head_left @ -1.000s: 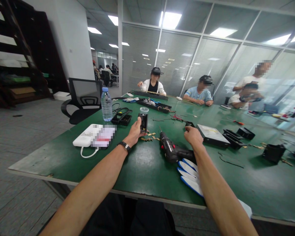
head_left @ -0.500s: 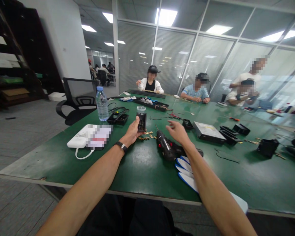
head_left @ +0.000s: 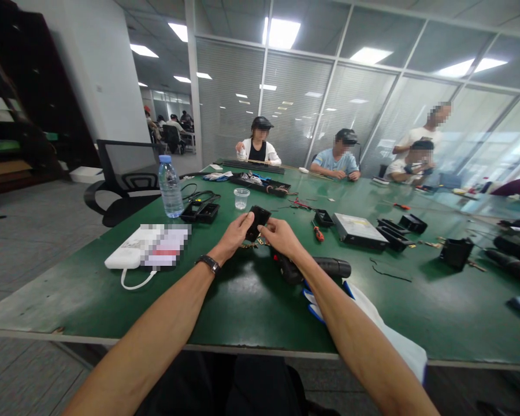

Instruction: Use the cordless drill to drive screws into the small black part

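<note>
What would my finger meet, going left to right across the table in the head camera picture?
White block, water bottle, left hand, black case, right hand, red-and-black screwdriver, flat silver-topped box, square black box.

A head-worn camera looks forward and down across the tabletop (head_left: pixel 251 309) (hands (head_left: pixel 281 237) fairly close, near mid-frame) toward a glass partition (head_left: pixel 292 95).

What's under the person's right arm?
Under the right arm are a black power drill and blue-edged white glove fabric, both poking out on either side. The parts directly beneath are covered.
</note>
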`<move>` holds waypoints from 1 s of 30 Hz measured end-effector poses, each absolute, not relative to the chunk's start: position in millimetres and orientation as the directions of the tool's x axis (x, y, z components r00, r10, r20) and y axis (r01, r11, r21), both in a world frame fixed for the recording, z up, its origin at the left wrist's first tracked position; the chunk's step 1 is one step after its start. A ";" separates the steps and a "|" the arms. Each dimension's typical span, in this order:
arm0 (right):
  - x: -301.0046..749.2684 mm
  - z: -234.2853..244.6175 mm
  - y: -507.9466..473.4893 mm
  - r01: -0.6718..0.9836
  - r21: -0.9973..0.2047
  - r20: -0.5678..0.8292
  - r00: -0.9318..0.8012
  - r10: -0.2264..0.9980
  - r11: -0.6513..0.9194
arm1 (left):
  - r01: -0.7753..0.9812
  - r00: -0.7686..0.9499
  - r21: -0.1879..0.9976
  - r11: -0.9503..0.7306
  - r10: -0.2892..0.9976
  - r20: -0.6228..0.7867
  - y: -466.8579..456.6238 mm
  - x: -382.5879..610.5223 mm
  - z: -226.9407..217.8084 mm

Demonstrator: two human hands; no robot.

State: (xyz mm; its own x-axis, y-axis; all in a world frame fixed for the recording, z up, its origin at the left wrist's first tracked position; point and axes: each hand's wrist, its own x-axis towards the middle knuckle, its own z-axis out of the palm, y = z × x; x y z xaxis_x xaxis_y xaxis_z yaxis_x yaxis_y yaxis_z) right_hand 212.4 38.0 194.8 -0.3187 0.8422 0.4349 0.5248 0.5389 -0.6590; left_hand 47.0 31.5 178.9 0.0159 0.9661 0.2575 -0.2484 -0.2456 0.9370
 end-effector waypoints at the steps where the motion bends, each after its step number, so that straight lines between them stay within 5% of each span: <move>1: 211.8 194.8 37.3 0.526 -0.669 0.428 -0.306 0.851 0.525 | -0.198 0.030 0.939 -0.282 0.955 0.294 30.4 47.5 180.1; 7: 212.2 193.0 40.9 0.560 -0.689 0.441 -0.181 0.879 0.461 | 0.071 0.068 0.887 -0.457 0.889 0.453 32.0 51.5 179.6; 16: 221.0 194.9 47.0 0.645 -0.651 0.539 0.021 0.842 0.401 | 0.423 0.018 0.781 -0.459 0.866 0.499 34.8 39.7 175.1; 30: 232.9 197.8 49.1 0.671 -0.665 0.458 0.019 0.889 0.328 | 0.076 0.014 0.941 -0.329 0.944 0.329 55.3 26.4 158.5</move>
